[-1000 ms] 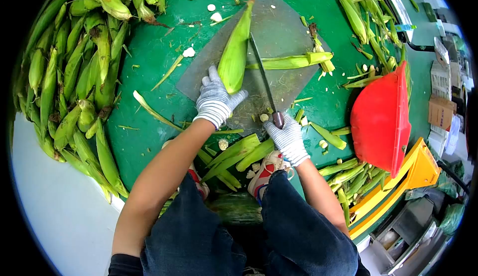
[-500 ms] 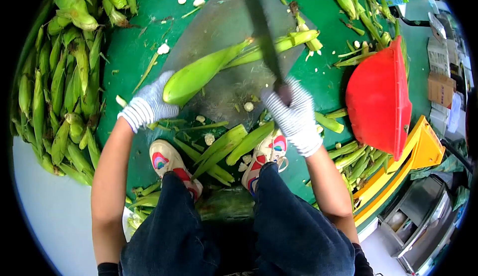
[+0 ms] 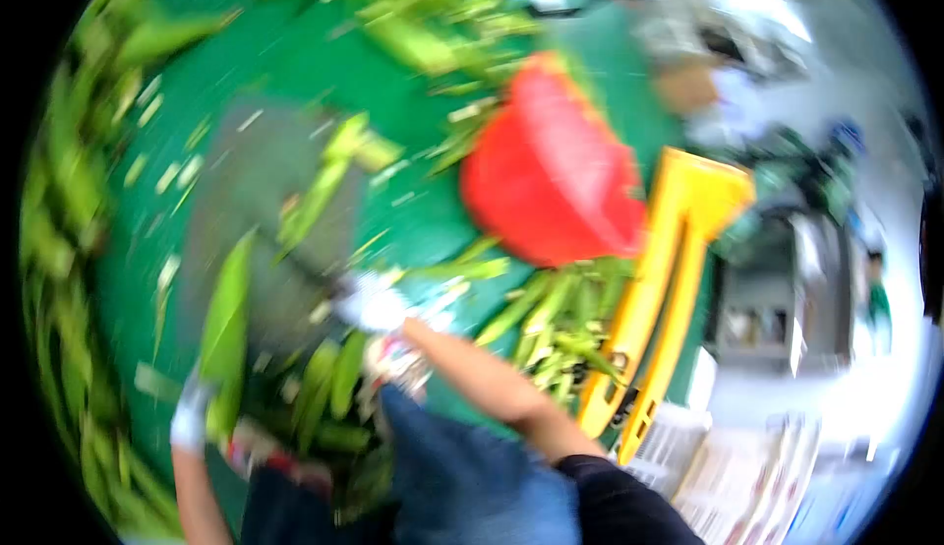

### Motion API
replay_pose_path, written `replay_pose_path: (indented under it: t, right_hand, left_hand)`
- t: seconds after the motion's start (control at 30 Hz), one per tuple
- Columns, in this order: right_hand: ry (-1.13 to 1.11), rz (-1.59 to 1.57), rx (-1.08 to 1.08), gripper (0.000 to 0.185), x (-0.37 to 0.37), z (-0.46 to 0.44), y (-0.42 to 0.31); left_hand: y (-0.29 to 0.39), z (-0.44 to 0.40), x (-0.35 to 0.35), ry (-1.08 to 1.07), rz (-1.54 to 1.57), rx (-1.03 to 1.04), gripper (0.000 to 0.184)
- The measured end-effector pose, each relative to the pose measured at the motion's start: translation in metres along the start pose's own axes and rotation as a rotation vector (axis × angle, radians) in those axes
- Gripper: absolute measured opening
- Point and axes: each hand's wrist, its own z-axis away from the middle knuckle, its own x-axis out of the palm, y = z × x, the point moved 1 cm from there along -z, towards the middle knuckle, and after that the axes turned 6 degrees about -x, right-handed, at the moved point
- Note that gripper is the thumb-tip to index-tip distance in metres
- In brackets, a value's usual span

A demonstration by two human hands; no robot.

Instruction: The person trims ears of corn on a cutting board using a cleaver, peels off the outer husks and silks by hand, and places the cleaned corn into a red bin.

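The whole view is smeared by motion. At the lower left my left hand, in a striped glove, is closed on a green corn ear in its husk, which points up over the grey board. My right hand, gloved too, is closed round the handle of a knife; its dark blurred blade reaches left, low over the board. A cut green stalk piece lies on the board beyond the knife. Loose husk leaves lie by my shoes.
Unshucked corn is heaped along the left edge. A red scoop-like container rests on the green floor, with a yellow forked frame beyond it. Husks pile beside the frame. Pale scraps are scattered about.
My view has swung to the right, so the board and both hands appear further left and lower. The knife has come down from its raised position. The corn ear is still in my left hand.
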Motion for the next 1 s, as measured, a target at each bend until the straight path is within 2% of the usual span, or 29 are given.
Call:
replay_pose_path:
  t: [0.03, 0.07, 0.1, 0.17, 0.2, 0.27, 0.33, 0.37, 0.4, 0.47, 0.5, 0.57, 0.7, 0.83, 0.9, 0.97, 1.0]
  right_hand:
    - [0.121, -0.079, -0.025, 0.039, -0.026, 0.003, 0.001]
    - [0.212, -0.127, 0.037, 0.048, -0.031, -0.006, 0.016]
    - [0.114, 0.083, 0.226, 0.053, -0.067, 0.007, -0.026]
    - [0.443, 0.391, 0.071, 0.05, -0.08, 0.008, -0.069]
    - [0.603, 0.169, -0.26, 0.047, -0.042, -0.033, -0.059]
    - [0.425, -0.271, -0.398, 0.043, -0.059, -0.034, -0.088]
    - [0.075, -0.514, -0.217, 0.039, -0.091, 0.008, -0.158]
    - [0.059, -0.52, -0.253, 0.038, -0.095, 0.012, -0.169]
    - [0.125, -0.398, -0.382, 0.038, -0.076, -0.005, -0.162]
    - [0.224, -0.085, -0.479, 0.037, -0.067, 0.017, -0.192]
    - [0.272, 0.087, -0.534, 0.036, -0.053, 0.023, -0.203]
    - [0.224, 0.097, -0.425, 0.035, -0.04, 0.045, -0.219]
    - [0.0, 0.162, -0.443, 0.033, -0.049, 0.048, -0.226]
    - [0.004, 0.255, -0.51, 0.03, -0.035, 0.042, -0.228]
    - [0.086, 0.329, -0.565, 0.026, -0.022, 0.042, -0.23]
    - [0.158, 0.129, -0.436, 0.022, -0.022, 0.044, -0.236]
    - [0.2, 0.129, -0.457, 0.021, -0.016, 0.039, -0.231]
  left_hand:
    - [0.012, -0.003, 0.015, -0.132, 0.05, 0.055, 0.07]
    - [0.025, -0.003, 0.031, -0.269, 0.105, 0.101, 0.073]
    - [0.03, 0.001, 0.036, -0.481, 0.011, 0.264, 0.068]
    - [0.023, 0.001, 0.023, -0.238, -0.01, -0.021, 0.098]
    - [0.035, 0.003, 0.035, -0.27, -0.042, 0.074, 0.099]
    - [0.064, 0.005, 0.068, -0.338, -0.144, 0.239, 0.1]
    - [0.073, -0.001, 0.077, -0.259, -0.39, 0.407, 0.093]
    - [0.079, -0.003, 0.079, -0.207, -0.509, 0.493, 0.089]
    - [0.09, -0.005, 0.08, -0.336, -0.722, 0.688, 0.064]
    - [0.067, -0.056, 0.075, -0.346, 0.14, 0.424, 0.059]
    - [0.057, -0.071, 0.065, -0.308, 0.347, 0.326, 0.058]
    - [0.062, -0.067, 0.067, -0.253, 0.479, 0.248, 0.057]
    - [0.053, -0.056, 0.061, -0.196, 0.502, 0.219, 0.055]
    - [0.048, -0.055, 0.057, -0.168, 0.548, 0.2, 0.054]
    - [0.048, -0.058, 0.055, -0.16, 0.588, 0.192, 0.053]
    - [0.048, -0.06, 0.053, -0.163, 0.636, 0.182, 0.052]
    - [0.049, -0.061, 0.053, -0.164, 0.665, 0.184, 0.051]
